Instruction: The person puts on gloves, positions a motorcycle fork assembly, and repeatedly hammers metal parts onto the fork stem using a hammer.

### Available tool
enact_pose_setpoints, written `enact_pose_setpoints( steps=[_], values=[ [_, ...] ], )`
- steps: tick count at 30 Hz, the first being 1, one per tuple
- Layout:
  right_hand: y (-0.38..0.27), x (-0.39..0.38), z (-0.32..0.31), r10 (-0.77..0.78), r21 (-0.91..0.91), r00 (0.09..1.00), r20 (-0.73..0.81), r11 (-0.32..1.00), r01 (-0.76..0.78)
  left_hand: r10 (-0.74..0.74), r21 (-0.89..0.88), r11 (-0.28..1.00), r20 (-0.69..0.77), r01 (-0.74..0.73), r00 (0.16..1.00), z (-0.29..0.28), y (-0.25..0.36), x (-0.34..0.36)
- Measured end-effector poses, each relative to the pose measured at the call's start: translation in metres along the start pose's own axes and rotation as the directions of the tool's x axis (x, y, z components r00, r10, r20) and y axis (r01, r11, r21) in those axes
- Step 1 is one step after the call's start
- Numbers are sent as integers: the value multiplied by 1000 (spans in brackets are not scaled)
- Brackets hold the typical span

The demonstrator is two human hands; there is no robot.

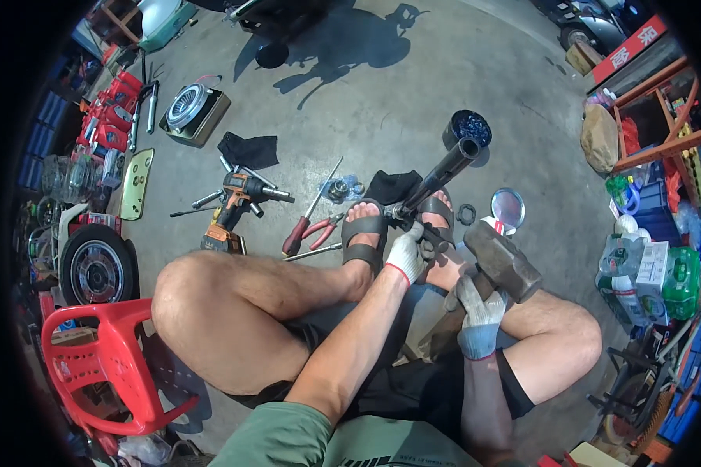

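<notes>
My left hand [409, 253], in a white glove, is closed on a dark metal piece [427, 249] at the lower end of a long dark metal tube [444, 171], which slants up between my sandalled feet. My right hand [479, 311], in a worn glove, grips the handle of a sledgehammer, whose heavy head [505, 263] is raised beside the metal piece, over my right leg. A black cloth [389, 187] lies by the tube. A black can [466, 126] with blue contents stands behind its upper end. A small dark ring [466, 214] and a round tin [508, 208] lie to the right.
An orange power drill [234, 202], screwdriver [297, 237], red pliers [319, 231] and several steel tools lie at left. A red chair [101, 370], a tire [70, 265] and red jugs [117, 109] line the left. Bottle packs [670, 280] and a wooden frame [662, 156] are at right.
</notes>
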State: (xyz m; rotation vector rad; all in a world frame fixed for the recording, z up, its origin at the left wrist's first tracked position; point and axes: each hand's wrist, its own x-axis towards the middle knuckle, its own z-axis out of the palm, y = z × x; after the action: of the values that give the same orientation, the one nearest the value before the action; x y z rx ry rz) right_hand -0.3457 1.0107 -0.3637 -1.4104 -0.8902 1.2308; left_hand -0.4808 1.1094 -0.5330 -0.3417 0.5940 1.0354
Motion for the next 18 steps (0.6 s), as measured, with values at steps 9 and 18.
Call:
enact_pose_setpoints(
  steps=[9,18],
  values=[
    [4,-7,10,-57,-67,998,14,996,58,57,-107,993,52,-51,997,-10,6,7],
    [27,16,3,-70,-545,984,165,825,150,44,-174,983,-131,-67,990,33,-20,6]
  ],
)
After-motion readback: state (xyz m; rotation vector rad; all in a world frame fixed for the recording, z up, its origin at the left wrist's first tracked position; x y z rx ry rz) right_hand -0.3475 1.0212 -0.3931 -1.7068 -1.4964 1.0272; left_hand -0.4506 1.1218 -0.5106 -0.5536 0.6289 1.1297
